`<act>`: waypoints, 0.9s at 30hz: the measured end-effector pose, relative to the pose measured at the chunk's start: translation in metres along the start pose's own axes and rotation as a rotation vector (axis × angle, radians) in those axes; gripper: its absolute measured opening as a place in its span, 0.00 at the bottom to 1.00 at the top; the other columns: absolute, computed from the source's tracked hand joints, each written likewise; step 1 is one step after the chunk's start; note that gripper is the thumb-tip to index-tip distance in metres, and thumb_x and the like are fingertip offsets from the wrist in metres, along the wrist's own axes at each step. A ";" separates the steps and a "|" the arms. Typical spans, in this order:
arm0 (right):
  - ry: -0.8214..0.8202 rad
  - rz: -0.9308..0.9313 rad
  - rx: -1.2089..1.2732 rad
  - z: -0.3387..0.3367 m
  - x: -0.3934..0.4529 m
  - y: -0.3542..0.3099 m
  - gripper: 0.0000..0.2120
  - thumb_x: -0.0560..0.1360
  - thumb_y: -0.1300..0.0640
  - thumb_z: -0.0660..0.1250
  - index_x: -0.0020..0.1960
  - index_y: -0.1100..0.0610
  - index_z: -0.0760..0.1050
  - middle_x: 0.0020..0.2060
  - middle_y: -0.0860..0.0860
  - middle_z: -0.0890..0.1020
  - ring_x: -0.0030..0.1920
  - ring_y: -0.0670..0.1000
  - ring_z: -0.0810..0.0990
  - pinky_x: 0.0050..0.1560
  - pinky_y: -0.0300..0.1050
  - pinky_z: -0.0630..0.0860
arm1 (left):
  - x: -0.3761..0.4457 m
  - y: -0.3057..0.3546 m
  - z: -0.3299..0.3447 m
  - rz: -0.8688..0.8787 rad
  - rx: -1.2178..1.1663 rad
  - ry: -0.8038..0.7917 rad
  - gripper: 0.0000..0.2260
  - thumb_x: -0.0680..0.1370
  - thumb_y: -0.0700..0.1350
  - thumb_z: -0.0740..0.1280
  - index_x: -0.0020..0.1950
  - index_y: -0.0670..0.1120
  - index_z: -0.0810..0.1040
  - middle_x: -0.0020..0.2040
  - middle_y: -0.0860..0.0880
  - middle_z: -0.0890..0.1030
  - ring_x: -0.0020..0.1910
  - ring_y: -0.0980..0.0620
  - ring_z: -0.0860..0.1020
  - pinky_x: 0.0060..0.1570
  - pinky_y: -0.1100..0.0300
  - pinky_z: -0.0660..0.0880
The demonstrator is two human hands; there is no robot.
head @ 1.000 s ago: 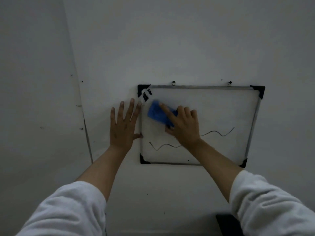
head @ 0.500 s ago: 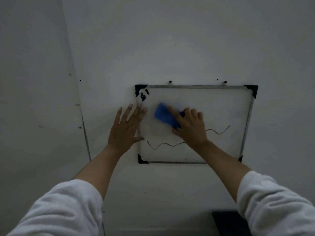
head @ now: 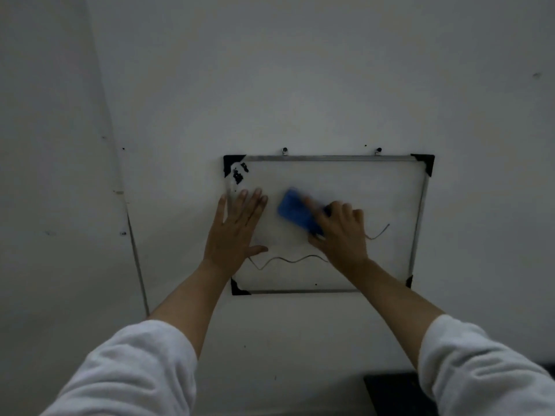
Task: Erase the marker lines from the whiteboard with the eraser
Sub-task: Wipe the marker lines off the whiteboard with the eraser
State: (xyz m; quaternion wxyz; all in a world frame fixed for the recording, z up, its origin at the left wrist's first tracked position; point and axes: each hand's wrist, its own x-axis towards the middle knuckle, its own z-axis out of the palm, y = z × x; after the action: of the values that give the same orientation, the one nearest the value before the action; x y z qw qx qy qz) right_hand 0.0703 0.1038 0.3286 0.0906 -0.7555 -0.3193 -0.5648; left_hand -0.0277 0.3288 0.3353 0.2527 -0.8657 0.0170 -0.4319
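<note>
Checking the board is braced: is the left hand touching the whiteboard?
Touching. The head view shows the left hand flat, fingers and thumb overlapping the whiteboard at its left edge.

**Dim, flat light with motion blur**

The scene is underexposed and grey, with no clear light source and only faint shadows. The blue eraser (head: 300,216) and the right hand (head: 339,232) are smeared by motion. Wide-angle bending shows at the edges.

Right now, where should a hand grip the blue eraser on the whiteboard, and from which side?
Grip the eraser across its two long edges, coming from the lower right as the right hand does. It is a flat oblong block, tilted, with its face on the whiteboard, so only its edges and back are free.
</note>
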 end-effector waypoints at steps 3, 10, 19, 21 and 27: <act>-0.067 -0.320 -0.090 0.002 -0.011 0.013 0.40 0.66 0.47 0.74 0.74 0.44 0.60 0.40 0.55 0.75 0.37 0.56 0.72 0.40 0.49 0.68 | 0.000 0.000 0.002 -0.002 -0.039 0.033 0.48 0.65 0.65 0.72 0.76 0.41 0.61 0.76 0.42 0.61 0.74 0.41 0.60 0.68 0.35 0.61; 0.106 0.222 -0.019 0.000 0.020 0.021 0.33 0.72 0.47 0.64 0.75 0.48 0.61 0.39 0.56 0.72 0.38 0.56 0.69 0.39 0.49 0.65 | 0.000 0.003 0.014 -0.015 -0.080 0.115 0.44 0.70 0.67 0.67 0.76 0.42 0.60 0.76 0.43 0.60 0.75 0.42 0.59 0.70 0.36 0.58; -0.081 0.091 0.100 -0.008 -0.022 -0.012 0.41 0.67 0.48 0.75 0.75 0.51 0.61 0.40 0.56 0.75 0.38 0.56 0.73 0.39 0.48 0.68 | 0.007 0.034 -0.004 -0.198 -0.373 0.192 0.31 0.77 0.59 0.61 0.72 0.39 0.67 0.71 0.42 0.70 0.68 0.43 0.71 0.68 0.44 0.63; -0.062 0.259 0.231 -0.016 -0.012 -0.020 0.43 0.65 0.48 0.76 0.74 0.58 0.63 0.43 0.56 0.78 0.42 0.56 0.76 0.43 0.49 0.70 | 0.012 0.045 -0.014 -0.336 -0.599 0.188 0.28 0.76 0.57 0.65 0.70 0.41 0.68 0.66 0.43 0.74 0.61 0.45 0.74 0.60 0.50 0.71; 0.047 0.514 0.298 -0.034 0.017 -0.041 0.29 0.66 0.47 0.76 0.60 0.63 0.75 0.47 0.59 0.78 0.46 0.59 0.76 0.44 0.50 0.70 | 0.042 0.087 -0.050 -0.632 -1.271 0.210 0.19 0.75 0.62 0.63 0.59 0.52 0.66 0.50 0.57 0.76 0.44 0.67 0.76 0.41 0.64 0.78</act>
State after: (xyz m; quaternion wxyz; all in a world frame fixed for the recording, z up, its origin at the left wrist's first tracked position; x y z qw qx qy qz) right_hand 0.0216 0.1251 0.3464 0.3479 -0.7766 -0.1946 -0.4879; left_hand -0.0227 0.2214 0.3514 -0.4403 -0.7628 0.0379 -0.4721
